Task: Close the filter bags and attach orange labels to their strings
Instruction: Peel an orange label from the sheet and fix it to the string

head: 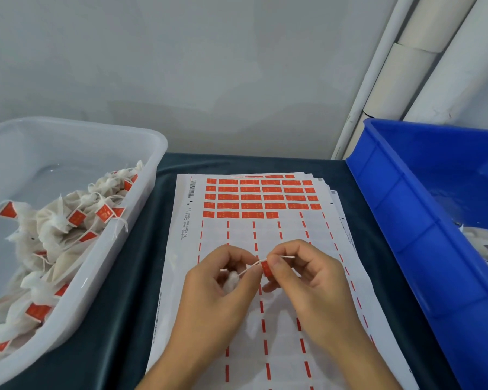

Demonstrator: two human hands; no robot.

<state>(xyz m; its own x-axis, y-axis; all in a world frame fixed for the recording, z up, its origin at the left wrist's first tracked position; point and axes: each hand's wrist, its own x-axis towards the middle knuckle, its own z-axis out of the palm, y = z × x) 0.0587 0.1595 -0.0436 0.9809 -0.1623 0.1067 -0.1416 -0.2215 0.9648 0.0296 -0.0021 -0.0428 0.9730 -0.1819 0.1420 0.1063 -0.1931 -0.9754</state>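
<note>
My left hand curls round a small white filter bag, most of it hidden in the palm. Its white string runs right to my right hand, which pinches an orange label on the string between thumb and fingers. The string's free end sticks out past my right fingers. Both hands hover over a white label sheet with rows of orange labels left at its far end.
A clear plastic tub at the left holds several closed bags with orange labels. A blue crate at the right holds white bags. Dark cloth covers the table. White pipes stand at the back right.
</note>
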